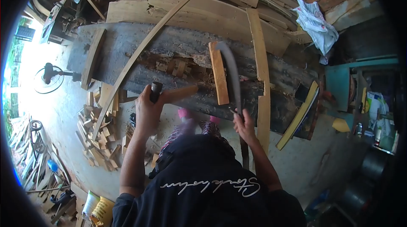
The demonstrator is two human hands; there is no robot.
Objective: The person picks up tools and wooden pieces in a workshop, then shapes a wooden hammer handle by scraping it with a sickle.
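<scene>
My left hand is closed around a hammer-like tool with a dark cylindrical part. A pale wooden piece juts right from that fist, slightly blurred; whether it is the tool's handle I cannot tell. My right hand grips a long dark metal crowbar partway down its shaft. The bar's curved end reaches over the top of a short orange-brown board. That board lies across a large dark wooden slab, beside a rough, broken hollow.
A long thin strip and an upright plank cross the slab. Wood offcuts are heaped on the floor at left, near a fan. A yellow-edged piece rests at the slab's right end. A white bag hangs behind.
</scene>
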